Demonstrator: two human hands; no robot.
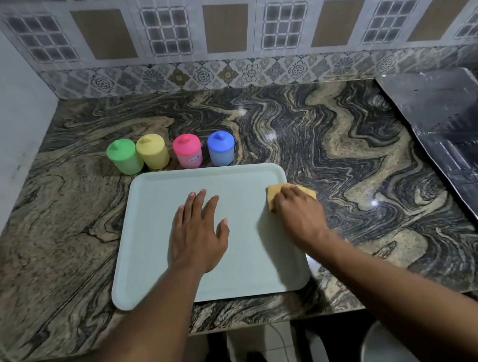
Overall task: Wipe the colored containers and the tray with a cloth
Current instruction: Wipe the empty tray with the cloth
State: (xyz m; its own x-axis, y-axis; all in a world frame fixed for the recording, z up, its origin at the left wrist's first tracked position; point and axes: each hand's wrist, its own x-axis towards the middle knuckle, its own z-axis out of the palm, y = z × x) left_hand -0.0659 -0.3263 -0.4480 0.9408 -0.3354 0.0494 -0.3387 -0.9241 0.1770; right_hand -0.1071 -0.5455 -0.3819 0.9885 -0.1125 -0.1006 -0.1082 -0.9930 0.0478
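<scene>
Pale tray [156, 229] on tabletop [343, 145]: left hand [199, 231] flat, fingers released; right hand [299, 213] fingers grasping yellow cloth [272, 194] at right rim.

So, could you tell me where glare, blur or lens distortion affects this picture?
Head view: small glare spots sit on the counter right of the tray; the wide lens bows the counter's front edge and the wall tiles; the lower left corner is smeared; the right hand on the cloth looks slightly soft, the left hand sharper.
</scene>
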